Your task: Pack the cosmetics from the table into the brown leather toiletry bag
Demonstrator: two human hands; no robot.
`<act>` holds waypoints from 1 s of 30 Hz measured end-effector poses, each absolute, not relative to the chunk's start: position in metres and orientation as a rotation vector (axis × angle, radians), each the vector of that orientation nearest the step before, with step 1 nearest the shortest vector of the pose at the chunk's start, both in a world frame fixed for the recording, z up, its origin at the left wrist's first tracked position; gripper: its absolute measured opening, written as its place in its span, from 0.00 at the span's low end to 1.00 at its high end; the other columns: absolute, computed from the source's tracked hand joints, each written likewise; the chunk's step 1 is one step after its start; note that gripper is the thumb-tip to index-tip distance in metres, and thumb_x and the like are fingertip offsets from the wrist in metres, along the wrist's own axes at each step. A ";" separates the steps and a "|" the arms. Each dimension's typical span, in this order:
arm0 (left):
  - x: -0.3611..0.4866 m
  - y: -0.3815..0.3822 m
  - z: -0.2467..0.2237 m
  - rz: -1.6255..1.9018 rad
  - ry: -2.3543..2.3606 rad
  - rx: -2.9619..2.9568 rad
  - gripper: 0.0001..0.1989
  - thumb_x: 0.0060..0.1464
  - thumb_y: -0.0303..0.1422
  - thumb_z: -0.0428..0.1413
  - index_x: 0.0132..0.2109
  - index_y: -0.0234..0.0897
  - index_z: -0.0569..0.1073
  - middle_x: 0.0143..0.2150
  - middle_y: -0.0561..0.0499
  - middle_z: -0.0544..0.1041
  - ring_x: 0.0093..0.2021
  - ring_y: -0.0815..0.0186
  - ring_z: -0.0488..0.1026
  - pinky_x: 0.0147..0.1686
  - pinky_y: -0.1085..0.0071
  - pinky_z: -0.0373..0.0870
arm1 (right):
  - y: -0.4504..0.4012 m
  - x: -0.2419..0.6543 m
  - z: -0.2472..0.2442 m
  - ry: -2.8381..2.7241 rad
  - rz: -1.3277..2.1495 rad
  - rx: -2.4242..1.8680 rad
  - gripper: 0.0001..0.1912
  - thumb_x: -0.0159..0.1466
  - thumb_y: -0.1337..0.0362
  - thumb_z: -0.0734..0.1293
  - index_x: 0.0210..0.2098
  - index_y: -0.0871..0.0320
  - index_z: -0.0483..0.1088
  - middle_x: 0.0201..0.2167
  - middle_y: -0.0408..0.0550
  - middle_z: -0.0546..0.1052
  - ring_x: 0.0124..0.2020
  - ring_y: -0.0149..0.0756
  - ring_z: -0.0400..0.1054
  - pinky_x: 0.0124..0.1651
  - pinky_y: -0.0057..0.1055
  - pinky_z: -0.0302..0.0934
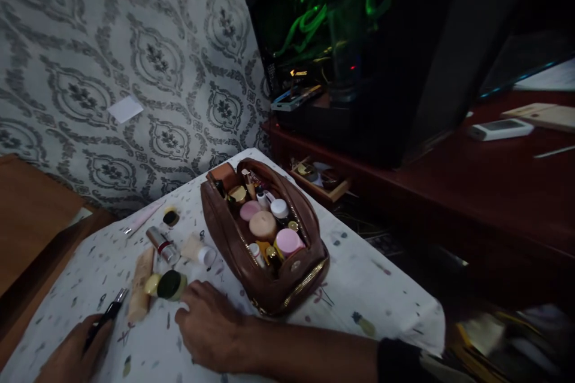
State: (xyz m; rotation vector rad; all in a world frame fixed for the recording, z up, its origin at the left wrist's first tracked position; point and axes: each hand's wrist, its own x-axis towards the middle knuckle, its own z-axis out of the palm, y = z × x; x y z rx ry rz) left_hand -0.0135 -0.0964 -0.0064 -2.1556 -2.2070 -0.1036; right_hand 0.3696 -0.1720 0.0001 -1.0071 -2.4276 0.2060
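My left hand (76,347) grips a slim black pen-like item (108,316) with a silver tip, at the lower left. Near the table's front, my right hand (209,326) is curled beside a dark green-lidded jar (171,285); what its fingers hold, if anything, is hidden. A brown zip bag (229,245) stands open just beyond it, filled with pink, white and tan containers. Left of the bag lie a beige tube (141,287), a silver cylinder (162,245), a clear bottle with a white cap (197,251), a pale tube (144,217) and a small black-and-gold jar (170,216).
The patterned white cloth (372,287) covers the table. A black computer case (381,72) with green lights stands on the dark red desk (471,173), above an open drawer (335,191). A brown box (36,227) is at the left.
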 end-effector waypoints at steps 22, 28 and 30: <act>0.074 -0.115 0.042 0.001 -2.339 -2.068 0.25 0.61 0.51 0.43 0.49 0.41 0.73 0.44 0.46 0.81 0.43 0.56 0.79 0.40 0.65 0.73 | -0.182 0.368 -0.003 -2.388 0.365 -0.936 0.05 0.64 0.72 0.64 0.36 0.63 0.73 0.42 0.55 0.74 0.46 0.44 0.66 0.49 0.39 0.64; 0.082 -0.059 0.043 -0.033 -2.216 -2.096 0.17 0.65 0.42 0.45 0.49 0.38 0.73 0.49 0.43 0.79 0.49 0.57 0.76 0.45 0.64 0.70 | -0.176 0.359 -0.032 -2.254 0.408 -0.904 0.07 0.66 0.72 0.63 0.36 0.60 0.72 0.41 0.52 0.74 0.46 0.40 0.64 0.52 0.38 0.60; 0.085 -0.034 0.041 -0.071 -2.171 -2.119 0.16 0.66 0.39 0.45 0.51 0.36 0.72 0.51 0.42 0.77 0.52 0.56 0.74 0.49 0.63 0.70 | -0.174 0.359 -0.036 -2.238 0.418 -0.905 0.07 0.66 0.73 0.63 0.35 0.59 0.72 0.41 0.51 0.74 0.46 0.39 0.65 0.52 0.37 0.61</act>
